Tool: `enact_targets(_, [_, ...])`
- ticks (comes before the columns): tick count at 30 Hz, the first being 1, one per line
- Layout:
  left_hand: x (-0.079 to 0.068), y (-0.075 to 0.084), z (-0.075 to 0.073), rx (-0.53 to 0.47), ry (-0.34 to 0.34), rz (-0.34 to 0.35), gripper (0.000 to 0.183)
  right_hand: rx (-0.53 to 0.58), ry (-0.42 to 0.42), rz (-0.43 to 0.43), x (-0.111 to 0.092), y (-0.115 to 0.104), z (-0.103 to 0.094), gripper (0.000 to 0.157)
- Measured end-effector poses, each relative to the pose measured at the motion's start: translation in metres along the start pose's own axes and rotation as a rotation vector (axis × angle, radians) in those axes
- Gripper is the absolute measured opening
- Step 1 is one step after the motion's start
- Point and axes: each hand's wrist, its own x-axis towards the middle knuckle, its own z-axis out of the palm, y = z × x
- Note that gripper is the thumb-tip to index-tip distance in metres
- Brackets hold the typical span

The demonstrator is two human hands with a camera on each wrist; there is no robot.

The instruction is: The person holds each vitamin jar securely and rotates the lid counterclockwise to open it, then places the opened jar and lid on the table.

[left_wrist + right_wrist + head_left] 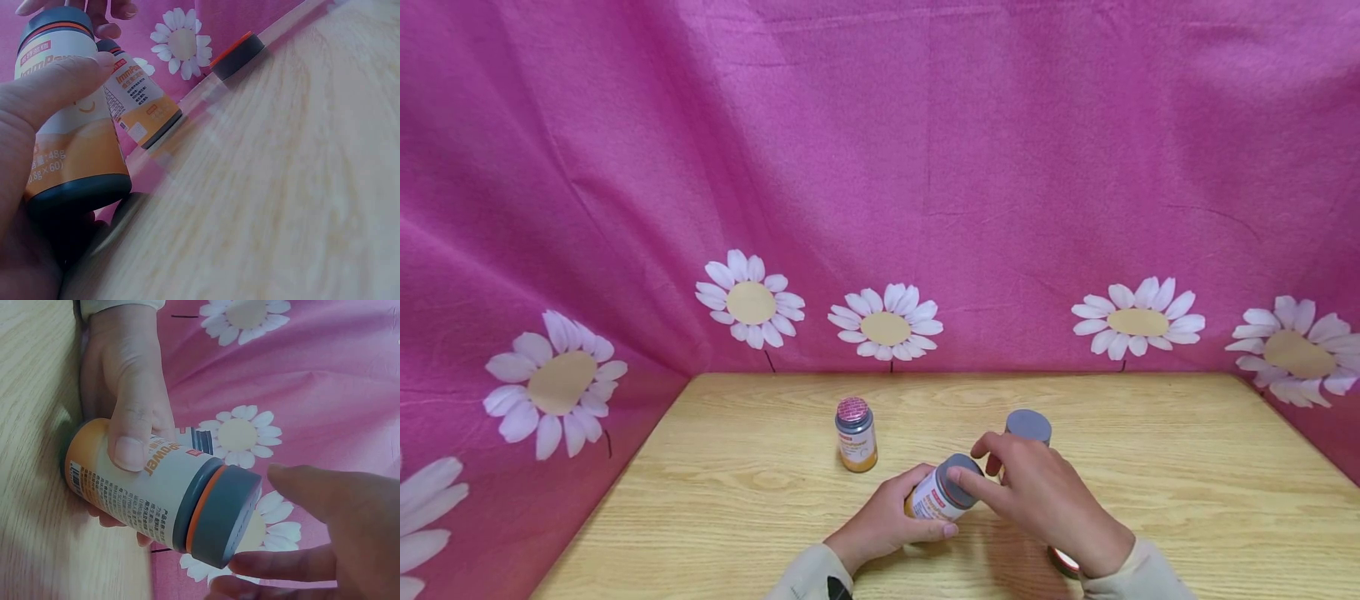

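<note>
My left hand (891, 515) grips a supplement bottle (147, 481) around its body, thumb across the white and orange label. The bottle is tilted, its grey cap (226, 515) with an orange ring pointing toward my right hand (1037, 492). That hand hovers at the cap with thumb and fingers spread; in the right wrist view a fingertip is right at the cap's edge and the thumb stands apart from it. An uncapped bottle (856, 437) with a pink foil seal stands upright to the left. Behind the right hand is another grey-capped bottle (1028, 425), mostly hidden.
A loose cap (237, 56) with a red-orange rim lies on the wooden table (730, 517), partly under my right wrist in the head view. A pink cloth (925, 167) with white daisies hangs along the table's back and sides.
</note>
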Motion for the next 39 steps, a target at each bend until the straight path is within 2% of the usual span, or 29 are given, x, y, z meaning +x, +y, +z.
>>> enact_targets(9, [0.0,0.001,0.0,0.01,0.002,0.002,0.043,0.064,-0.036,-0.068,0.002,0.003,0.002,0.03])
enact_targets(15, [0.0,0.001,0.0,0.021,0.006,-0.002,0.044,0.147,-0.044,-0.187,0.002,0.005,0.002,0.029])
enact_targets(21, [0.0,0.002,0.0,0.02,0.008,-0.013,0.044,0.114,-0.02,-0.278,0.0,0.006,0.001,0.025])
enact_targets(24, [0.0,0.002,0.0,0.02,0.006,-0.017,0.044,0.095,-0.015,-0.315,-0.001,0.007,0.0,0.027])
enact_targets(29, [0.0,0.001,-0.001,0.007,0.001,-0.029,0.044,0.126,-0.059,-0.347,-0.001,0.007,-0.004,0.033])
enact_targets(39, [-0.001,0.002,0.0,-0.007,-0.001,-0.032,0.044,0.157,-0.137,-0.351,-0.002,0.009,-0.008,0.041])
